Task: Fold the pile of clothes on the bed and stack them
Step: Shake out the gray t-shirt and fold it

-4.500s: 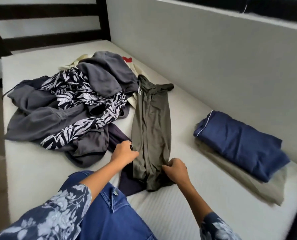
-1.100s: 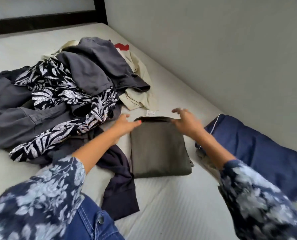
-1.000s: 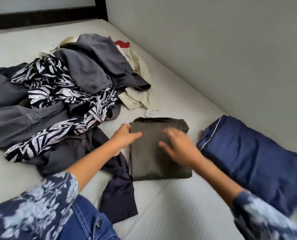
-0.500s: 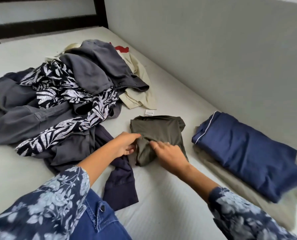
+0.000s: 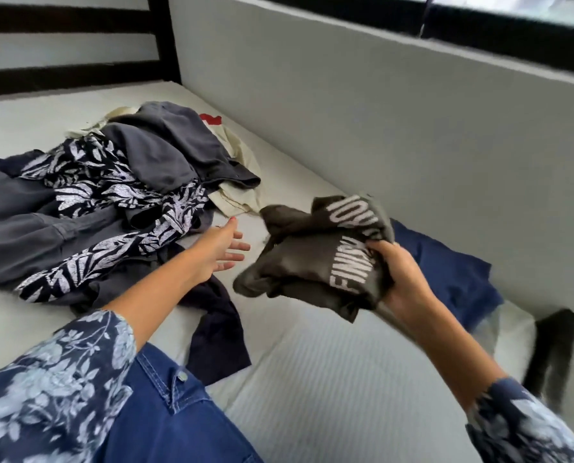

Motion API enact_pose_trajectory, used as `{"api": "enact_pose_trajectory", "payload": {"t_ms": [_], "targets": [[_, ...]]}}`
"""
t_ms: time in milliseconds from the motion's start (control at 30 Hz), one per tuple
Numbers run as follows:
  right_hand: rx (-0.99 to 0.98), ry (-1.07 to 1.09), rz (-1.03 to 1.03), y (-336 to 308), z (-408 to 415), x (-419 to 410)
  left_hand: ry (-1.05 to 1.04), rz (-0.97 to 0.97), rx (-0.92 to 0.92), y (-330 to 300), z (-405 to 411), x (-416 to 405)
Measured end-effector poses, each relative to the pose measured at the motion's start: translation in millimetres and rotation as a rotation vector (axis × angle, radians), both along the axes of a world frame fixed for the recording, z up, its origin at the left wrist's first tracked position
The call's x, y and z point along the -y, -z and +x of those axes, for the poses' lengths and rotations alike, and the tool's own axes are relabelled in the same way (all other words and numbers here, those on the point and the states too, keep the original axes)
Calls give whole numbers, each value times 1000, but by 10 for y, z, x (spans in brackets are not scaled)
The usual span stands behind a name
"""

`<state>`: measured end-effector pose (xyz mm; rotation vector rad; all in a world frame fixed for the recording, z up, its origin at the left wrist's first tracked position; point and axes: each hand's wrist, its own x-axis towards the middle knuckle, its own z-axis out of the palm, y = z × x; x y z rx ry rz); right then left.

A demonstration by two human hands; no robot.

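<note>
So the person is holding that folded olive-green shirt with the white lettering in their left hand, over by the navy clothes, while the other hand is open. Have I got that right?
Not quite: it is the right hand that grips the olive-green shirt, as the head view shows. The rest stands: the shirt is held beside the navy clothes, and the other hand, the left hand, is open and holds nothing.

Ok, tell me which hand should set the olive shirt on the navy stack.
Right. The right hand already grips the folded olive shirt beside the navy stack, while the left hand is open and holds nothing.
</note>
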<state>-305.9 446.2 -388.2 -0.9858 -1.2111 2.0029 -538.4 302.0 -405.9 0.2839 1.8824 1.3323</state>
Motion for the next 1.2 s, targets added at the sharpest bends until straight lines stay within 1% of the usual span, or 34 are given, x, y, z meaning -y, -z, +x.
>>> {"api": "enact_pose_trajectory", "payload": {"t_ms": [133,167,233,333,467,600,700,800,900,967,1000,1033,1133,1200], "targets": [[86,215,-359,577,1115,340,151,-63,-1,152,324,-51],[148,233,-422,722,1346,442,197,-88,-1,198,406,-52],[301,237,-479,910,1751,581,299,-143,-8,284,620,-83],[355,254,-453,984,1974,619,427,-200,-46,365,929,-116],[396,215,-346,1017,1896,583,520,-206,-147,358,1145,-146],[440,220,-320,1066,1941,526,512,-175,-185,310,1088,-95],[491,220,-285,1062,2053,521,485,-191,-198,326,999,-18],[571,215,-191,1036,2068,545,489,-225,-214,366,986,26],[679,271,11,990,1916,544,502,-232,-237,388,1029,21],[891,307,221,937,1764,535,518,-226,-272,395,1049,29],[982,291,328,885,1676,538,526,-220,-309,400,1050,31],[1022,259,420,828,1564,553,533,-223,-366,398,1029,50],[937,144,589,716,1158,574,522,-290,-597,354,965,179],[827,45,650,671,855,659,478,-298,-674,366,849,297]]}}
